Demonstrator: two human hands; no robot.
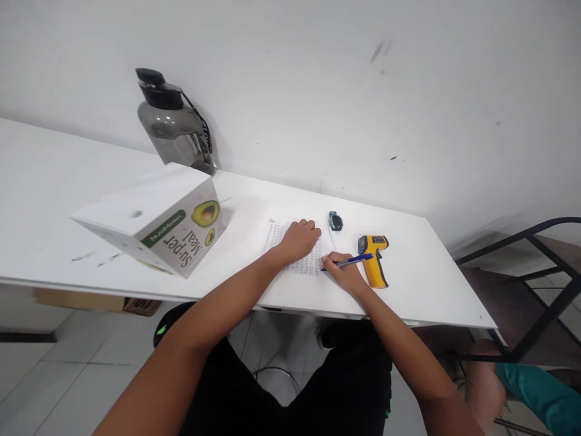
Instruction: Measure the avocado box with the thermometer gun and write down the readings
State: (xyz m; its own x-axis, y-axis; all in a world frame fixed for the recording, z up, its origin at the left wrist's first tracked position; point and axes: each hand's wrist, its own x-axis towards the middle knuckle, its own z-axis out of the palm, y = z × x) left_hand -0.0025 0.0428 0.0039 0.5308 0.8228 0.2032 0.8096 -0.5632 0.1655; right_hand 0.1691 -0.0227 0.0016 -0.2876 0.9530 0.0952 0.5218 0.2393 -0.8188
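A sheet of paper covered in rows of handwriting lies on the white table in front of me. My right hand grips a blue pen, its tip down at the right part of the writing. On the upper part of the same sheet rests my left hand, fingers curled in with nothing seen in them. Just right of the pen is a yellow and black infrared thermometer gun. A small dark watch-like device lies beyond my right hand.
A white box with avocado pictures stands on the table to the left. Behind it, a grey water bottle leans near the wall. A black-framed shelf is at the right, with another person's leg below it.
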